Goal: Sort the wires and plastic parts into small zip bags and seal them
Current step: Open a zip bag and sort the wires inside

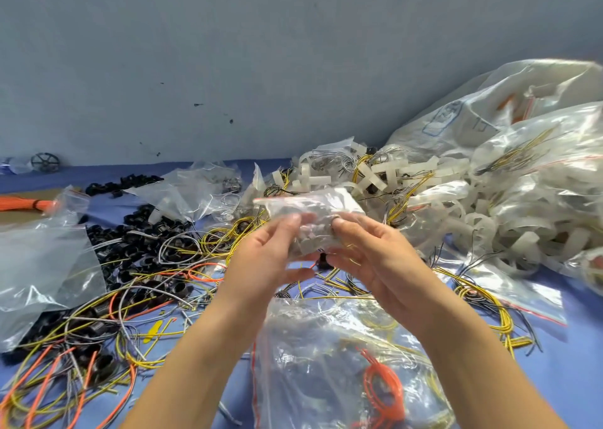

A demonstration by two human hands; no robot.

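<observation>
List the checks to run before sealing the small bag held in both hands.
1. Grip of the left hand on the small zip bag: ok.
2. Grip of the right hand on its other side: ok.
3. The white plastic parts are inside: ok.
4. No wires mixed in with them: cannot tell, blurred.
5. The zip strip along the top is pressed closed: cannot tell.
6. Bag held up off the loose wires: ok.

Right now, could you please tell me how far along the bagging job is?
Done: several filled bags are piled at the right. In hand: the left hand and right hand grip a small zip bag of parts; blur hides whether it is sealed. Left: loose wires, black plastic parts and white parts cover the table.
</observation>
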